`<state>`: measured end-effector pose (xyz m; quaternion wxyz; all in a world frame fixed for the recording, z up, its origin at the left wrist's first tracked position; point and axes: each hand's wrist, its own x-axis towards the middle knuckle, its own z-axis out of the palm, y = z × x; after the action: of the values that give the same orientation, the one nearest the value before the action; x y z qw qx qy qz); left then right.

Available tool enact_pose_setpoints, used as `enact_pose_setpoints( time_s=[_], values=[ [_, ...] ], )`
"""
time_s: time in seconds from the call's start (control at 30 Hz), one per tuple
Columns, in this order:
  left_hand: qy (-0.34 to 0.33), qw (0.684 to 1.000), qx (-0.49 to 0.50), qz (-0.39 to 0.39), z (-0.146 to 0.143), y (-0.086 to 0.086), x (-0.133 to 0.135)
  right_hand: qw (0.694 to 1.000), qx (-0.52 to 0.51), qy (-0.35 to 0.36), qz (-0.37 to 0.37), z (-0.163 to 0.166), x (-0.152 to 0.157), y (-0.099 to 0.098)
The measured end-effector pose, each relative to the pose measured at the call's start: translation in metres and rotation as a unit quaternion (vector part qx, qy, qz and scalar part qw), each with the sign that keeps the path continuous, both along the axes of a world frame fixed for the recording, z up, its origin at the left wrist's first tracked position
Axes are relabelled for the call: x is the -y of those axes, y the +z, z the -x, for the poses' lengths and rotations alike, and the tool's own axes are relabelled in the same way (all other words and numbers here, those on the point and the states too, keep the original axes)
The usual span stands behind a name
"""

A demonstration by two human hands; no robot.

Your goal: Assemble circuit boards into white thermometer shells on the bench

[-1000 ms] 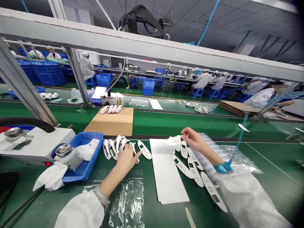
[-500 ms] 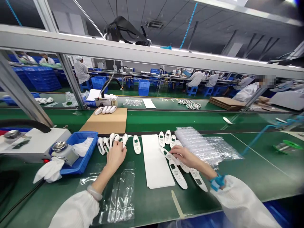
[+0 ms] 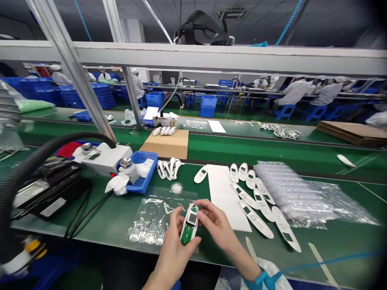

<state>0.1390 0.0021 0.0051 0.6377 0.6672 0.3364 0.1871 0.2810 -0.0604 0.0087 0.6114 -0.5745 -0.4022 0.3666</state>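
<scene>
I hold a slim white shell [image 3: 193,233] in my left hand [image 3: 177,241], with my right hand [image 3: 215,223] at its far right edge. It lies open-faced, showing a green circuit board [image 3: 187,235] with a small grey rectangular screen [image 3: 192,218] toward its far end. Its length runs near to far, leaning slightly right, over the near part of the table [image 3: 115,225].

Place: factory assembly floor | green workbench [image 3: 121,209] | stacked blue crates [image 3: 208,106] | seated white-coated workers [image 3: 294,92]
</scene>
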Motion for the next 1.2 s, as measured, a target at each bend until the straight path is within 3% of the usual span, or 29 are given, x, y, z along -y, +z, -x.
enact_pose_setpoints(
  time_s=[0.1,0.23,0.4,0.57,0.73,0.87,0.93,1.03,1.2],
  values=[
    [-0.002,0.993,0.028,0.119,0.02,-0.004,0.004,0.999,-0.015,0.039,0.003,0.02,-0.006,-0.005],
    [0.029,0.978,0.068,0.193,0.038,-0.01,0.006,0.998,0.038,0.049,-0.026,0.039,-0.01,-0.008],
    [0.02,0.977,0.085,0.193,0.049,-0.017,0.011,0.992,0.097,0.076,0.02,0.048,-0.015,-0.003],
    [0.027,0.984,0.076,0.157,0.053,-0.029,0.01,0.977,0.197,0.077,0.01,0.061,-0.01,-0.001],
    [0.08,0.956,0.1,0.262,0.054,-0.029,0.006,0.949,0.29,0.109,-0.06,0.076,0.005,0.002],
    [0.103,0.945,0.114,0.288,0.055,-0.021,0.004,0.941,0.337,-0.007,0.008,0.041,-0.035,0.002],
    [0.107,0.947,0.109,0.284,0.054,-0.019,0.005,0.904,0.419,-0.034,0.076,0.016,-0.07,-0.004],
    [0.119,0.948,0.105,0.277,0.054,-0.019,0.005,0.869,0.48,-0.022,0.118,-0.009,-0.113,-0.018],
    [0.12,0.947,0.116,0.273,0.064,-0.026,0.001,0.808,0.564,-0.048,0.164,-0.032,-0.116,-0.031]
  ],
)
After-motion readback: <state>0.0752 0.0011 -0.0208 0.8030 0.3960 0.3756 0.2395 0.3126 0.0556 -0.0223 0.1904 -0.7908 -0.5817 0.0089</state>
